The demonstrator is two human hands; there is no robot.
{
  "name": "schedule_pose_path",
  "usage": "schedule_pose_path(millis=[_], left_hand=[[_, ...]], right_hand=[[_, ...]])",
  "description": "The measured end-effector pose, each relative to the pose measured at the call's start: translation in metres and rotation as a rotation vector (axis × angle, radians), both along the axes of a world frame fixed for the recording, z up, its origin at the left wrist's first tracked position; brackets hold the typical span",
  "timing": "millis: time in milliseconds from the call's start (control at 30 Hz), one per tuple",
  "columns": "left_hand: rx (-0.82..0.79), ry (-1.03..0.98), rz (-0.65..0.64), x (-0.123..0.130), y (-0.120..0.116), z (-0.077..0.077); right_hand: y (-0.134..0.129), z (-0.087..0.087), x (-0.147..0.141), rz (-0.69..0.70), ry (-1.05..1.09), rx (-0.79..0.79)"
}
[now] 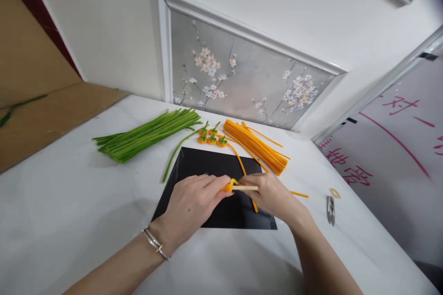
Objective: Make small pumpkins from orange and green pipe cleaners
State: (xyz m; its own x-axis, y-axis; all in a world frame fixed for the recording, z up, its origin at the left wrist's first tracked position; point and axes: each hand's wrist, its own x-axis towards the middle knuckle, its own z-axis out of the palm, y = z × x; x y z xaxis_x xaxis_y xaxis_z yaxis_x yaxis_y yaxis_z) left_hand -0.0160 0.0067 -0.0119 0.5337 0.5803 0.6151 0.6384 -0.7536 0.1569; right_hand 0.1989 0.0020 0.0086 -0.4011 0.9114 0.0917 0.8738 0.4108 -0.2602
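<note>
Above the black mat [221,214], my left hand [195,200] is closed around an orange coil [229,186] wound on a thin wooden stick [246,188]. My right hand [268,192] is closed on the orange pipe cleaner that leads off the coil; its fingertips are partly hidden. A loose orange pipe cleaner [239,159] runs over the mat under my right hand. Behind the mat sit several small orange pieces with green tops [212,139]. A bundle of orange pipe cleaners [258,147] lies to their right, and a green bundle [148,136] to their left.
One green stem [175,154] curves beside the mat's left edge. Small metal snips [331,210] and a yellowish ring [334,193] lie on the right of the white table [104,221]. Cardboard [62,115] stands at the left; a whiteboard [391,147] leans at the right.
</note>
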Motion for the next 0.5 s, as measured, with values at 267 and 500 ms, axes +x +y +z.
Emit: schedule_pose_path(millis=[267,500], left_hand=[[-0.065,-0.060,-0.022,-0.0018,0.0000,0.0017],[-0.250,-0.126,-0.011,-0.0022,0.0028,0.0027]], right_hand=[[-0.0051,-0.0016,-0.0070,0.100,-0.011,-0.029],[-0.0030,0.0034,-0.0029,0.121,0.392,-0.047]])
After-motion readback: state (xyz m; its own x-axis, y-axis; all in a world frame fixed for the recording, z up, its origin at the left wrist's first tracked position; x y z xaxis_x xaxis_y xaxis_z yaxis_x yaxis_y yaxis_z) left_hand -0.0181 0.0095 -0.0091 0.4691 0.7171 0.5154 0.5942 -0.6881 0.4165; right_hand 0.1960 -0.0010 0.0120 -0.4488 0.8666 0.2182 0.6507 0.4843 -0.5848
